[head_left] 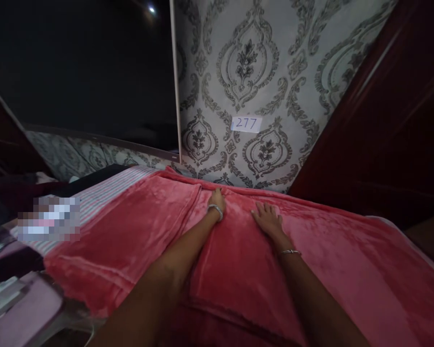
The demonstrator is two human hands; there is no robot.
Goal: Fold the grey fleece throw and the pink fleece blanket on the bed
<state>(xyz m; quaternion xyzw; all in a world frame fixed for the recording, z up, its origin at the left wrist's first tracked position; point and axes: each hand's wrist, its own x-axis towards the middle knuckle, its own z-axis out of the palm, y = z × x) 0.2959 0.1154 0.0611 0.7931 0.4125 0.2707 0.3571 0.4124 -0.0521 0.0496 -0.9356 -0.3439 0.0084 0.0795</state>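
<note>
A red plush blanket [235,274] lies spread over a long surface, with fold lines across its left part. My left hand [217,201], a woven-looking bracelet at its wrist, is at the blanket's far edge near the wall, its fingers closed on the fabric. To its right, my right hand [268,219] rests flat on the plush with its fingers spread. A thin bangle circles that wrist. Both forearms reach forward across the blanket and cover parts of it.
A large dark television screen [83,72] stands at the left. Patterned wallpaper [246,62] behind carries a paper label [246,124] reading 277. A dark red glossy panel [376,130] slants at the right. Striped cloth [112,188] shows left of the blanket, above a pale purple item [32,308].
</note>
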